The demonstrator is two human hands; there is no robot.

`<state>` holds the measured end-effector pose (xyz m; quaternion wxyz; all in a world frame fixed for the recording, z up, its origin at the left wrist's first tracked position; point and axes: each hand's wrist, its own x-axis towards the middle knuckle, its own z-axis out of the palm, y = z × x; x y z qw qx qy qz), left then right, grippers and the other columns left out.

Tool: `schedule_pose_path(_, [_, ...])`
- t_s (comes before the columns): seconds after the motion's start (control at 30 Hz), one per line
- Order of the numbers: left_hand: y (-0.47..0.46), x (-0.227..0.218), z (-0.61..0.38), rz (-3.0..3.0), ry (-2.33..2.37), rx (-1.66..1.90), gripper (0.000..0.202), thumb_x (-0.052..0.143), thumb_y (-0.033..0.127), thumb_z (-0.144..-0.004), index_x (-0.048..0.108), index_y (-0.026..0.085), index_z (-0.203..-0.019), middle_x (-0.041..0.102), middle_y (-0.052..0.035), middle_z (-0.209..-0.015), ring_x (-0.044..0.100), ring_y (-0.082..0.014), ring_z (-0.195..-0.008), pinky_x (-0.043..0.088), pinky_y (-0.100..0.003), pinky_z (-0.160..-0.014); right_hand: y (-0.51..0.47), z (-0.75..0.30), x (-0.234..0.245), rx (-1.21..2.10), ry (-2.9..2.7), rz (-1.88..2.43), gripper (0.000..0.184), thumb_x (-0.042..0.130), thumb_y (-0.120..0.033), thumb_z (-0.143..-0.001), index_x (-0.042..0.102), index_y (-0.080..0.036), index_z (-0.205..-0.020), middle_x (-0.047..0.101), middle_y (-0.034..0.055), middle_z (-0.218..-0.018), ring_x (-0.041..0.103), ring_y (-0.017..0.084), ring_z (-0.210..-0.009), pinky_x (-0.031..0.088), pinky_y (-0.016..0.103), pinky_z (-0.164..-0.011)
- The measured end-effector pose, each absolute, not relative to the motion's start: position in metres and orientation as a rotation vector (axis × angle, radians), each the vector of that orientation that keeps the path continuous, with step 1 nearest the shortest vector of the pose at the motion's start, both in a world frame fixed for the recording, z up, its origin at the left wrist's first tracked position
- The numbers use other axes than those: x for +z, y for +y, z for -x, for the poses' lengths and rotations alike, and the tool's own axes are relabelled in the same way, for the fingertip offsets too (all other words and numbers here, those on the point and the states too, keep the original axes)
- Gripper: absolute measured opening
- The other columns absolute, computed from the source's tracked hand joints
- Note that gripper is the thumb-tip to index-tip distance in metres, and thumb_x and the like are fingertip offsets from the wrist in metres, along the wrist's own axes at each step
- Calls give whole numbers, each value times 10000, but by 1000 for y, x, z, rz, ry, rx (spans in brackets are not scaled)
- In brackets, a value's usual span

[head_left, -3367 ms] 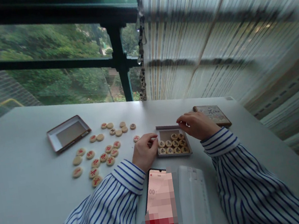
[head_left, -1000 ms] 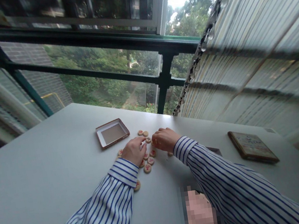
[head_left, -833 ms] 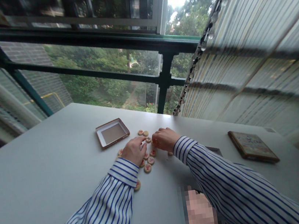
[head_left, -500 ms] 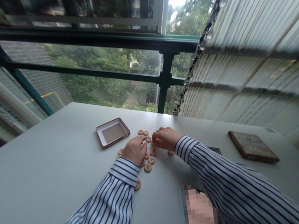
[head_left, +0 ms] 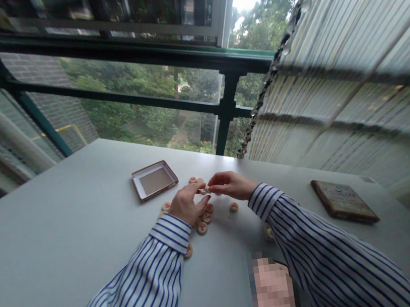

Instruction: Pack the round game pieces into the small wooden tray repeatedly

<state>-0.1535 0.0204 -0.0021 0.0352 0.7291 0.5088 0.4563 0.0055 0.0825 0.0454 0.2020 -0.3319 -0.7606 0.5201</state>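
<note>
Round wooden chess pieces [head_left: 202,227] with red characters lie scattered on the white table [head_left: 68,244]. My left hand [head_left: 187,204] rests over this cluster, fingers curled, its fingertips meeting those of my right hand. My right hand [head_left: 229,184] is lifted slightly and pinches a small piece [head_left: 206,189] between thumb and forefinger. One loose piece [head_left: 234,207] lies just under my right wrist. Both arms wear blue-striped white sleeves.
An open shallow box half [head_left: 154,180] lies beyond the pieces. A patterned box lid [head_left: 343,200] sits at the right. A blurred patch [head_left: 272,291] covers the near edge. A green window rail [head_left: 119,59] and striped blind [head_left: 347,52] stand behind the table.
Since 3.4 s ago both hands left the tray of pieces and moved to the scattered pieces. In the last half second my right hand rose, pinching a piece and uncovering another.
</note>
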Motion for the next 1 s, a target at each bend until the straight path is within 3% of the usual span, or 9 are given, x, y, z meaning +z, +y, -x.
schedule_pose_path(0.47, [19, 3, 154, -2246, 1475, 1561, 211, 592, 237, -711, 579, 172, -911, 645, -24, -768, 594, -131, -681, 488, -261, -641, 77, -2, 48, 1518, -2015, 919, 226, 606, -331, -696, 584, -121, -777, 633, 45, -722, 541, 87, -605, 415, 227, -576])
schedule_pose_path(0.83, [16, 13, 167, -2274, 1582, 1386, 216, 570, 235, -711, 600, 134, -899, 645, -52, -801, 593, -145, -708, 491, -273, -680, 77, -4, 48, 1458, -2019, 969, 194, 545, -297, -744, 580, -115, -802, 653, 62, -764, 533, 79, -593, 419, 211, -547])
schedule_pose_path(1.0, [16, 13, 179, -2278, 1687, 1303, 214, 540, 239, -713, 612, 174, -903, 629, -46, -867, 590, -146, -765, 479, -267, -725, 78, -8, 46, 1426, -2009, 1022, 167, 536, -270, -751, 578, -113, -793, 653, 67, -774, 530, 74, -598, 439, 213, -576])
